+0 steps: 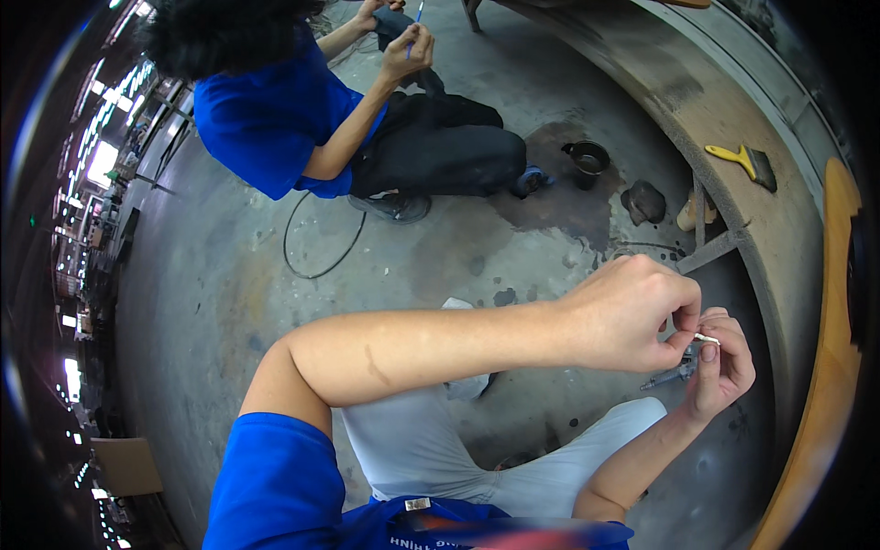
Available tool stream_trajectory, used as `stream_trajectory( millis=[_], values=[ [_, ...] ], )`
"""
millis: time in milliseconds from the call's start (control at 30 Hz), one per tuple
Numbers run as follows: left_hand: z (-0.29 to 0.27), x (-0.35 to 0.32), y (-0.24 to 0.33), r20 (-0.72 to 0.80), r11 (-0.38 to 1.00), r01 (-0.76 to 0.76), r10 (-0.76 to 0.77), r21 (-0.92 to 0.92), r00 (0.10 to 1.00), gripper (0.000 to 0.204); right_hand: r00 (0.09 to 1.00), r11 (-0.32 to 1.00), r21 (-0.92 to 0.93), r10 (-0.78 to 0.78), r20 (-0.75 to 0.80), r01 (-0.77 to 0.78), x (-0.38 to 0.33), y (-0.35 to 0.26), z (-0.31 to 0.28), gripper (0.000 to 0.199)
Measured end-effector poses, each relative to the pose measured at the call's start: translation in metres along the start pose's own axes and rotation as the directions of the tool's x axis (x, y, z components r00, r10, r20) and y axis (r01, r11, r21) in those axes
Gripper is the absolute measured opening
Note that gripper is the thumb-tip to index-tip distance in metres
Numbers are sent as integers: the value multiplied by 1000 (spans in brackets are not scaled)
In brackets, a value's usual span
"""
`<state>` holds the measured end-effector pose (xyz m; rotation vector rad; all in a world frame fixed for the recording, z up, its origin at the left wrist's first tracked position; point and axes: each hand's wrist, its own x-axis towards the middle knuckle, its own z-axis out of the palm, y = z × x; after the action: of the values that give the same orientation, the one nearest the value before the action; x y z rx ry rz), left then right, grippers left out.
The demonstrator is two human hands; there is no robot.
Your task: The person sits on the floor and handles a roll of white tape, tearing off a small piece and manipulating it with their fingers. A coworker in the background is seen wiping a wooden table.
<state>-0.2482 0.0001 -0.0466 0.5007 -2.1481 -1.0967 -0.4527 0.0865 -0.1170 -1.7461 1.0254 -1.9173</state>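
My left arm reaches across to the right, and my left hand (632, 312) is closed, its thumb and forefinger pinched at one end of a small, thin whitish piece (707, 338). Facing it, my right hand (721, 365) pinches the same piece between thumb and fingers. The two hands nearly meet at their fingertips. What the piece is, I cannot make out; fingers cover part of it. Below and behind the hands, a grey metal tool (676, 374) shows in part on the floor.
Ahead on the left, a co-worker in a blue shirt (266, 119) crouches, holding a thin blue stick (419, 13). A black pot (587, 161) and dark lump (643, 202) lie by a wet stain. A yellow-handled paintbrush (747, 165) rests on the curved ledge (674, 105); a cable (287, 240) loops on the floor.
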Motion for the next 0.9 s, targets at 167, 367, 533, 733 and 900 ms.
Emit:
stream_trajectory(
  millis=[167, 367, 533, 733, 900],
  values=[
    [4, 1, 3, 23, 1000, 6, -6, -5, 1000, 12, 999, 998, 56, 31, -29, -29, -6, 0, -1, 19],
    [6, -3, 6, 28, 1000, 7, -8, 19, 1000, 11, 1000, 998, 57, -2, -28, 4, -11, 2, 2, 20],
    [7, -6, 9, 28, 1000, 0, -1, 19, 1000, 12, 1000, 998, 55, -10, -19, 11, -12, -2, 2, 17],
    [13, -4, 15, 34, 999, 9, -10, 50, 999, 12, 999, 994, 112, 1, -54, 5, -13, -2, 3, 14],
    [19, -1, 19, 24, 999, -29, 28, 44, 999, 11, 998, 988, 156, 6, -67, 4, -18, 0, -4, 19]
  ],
)
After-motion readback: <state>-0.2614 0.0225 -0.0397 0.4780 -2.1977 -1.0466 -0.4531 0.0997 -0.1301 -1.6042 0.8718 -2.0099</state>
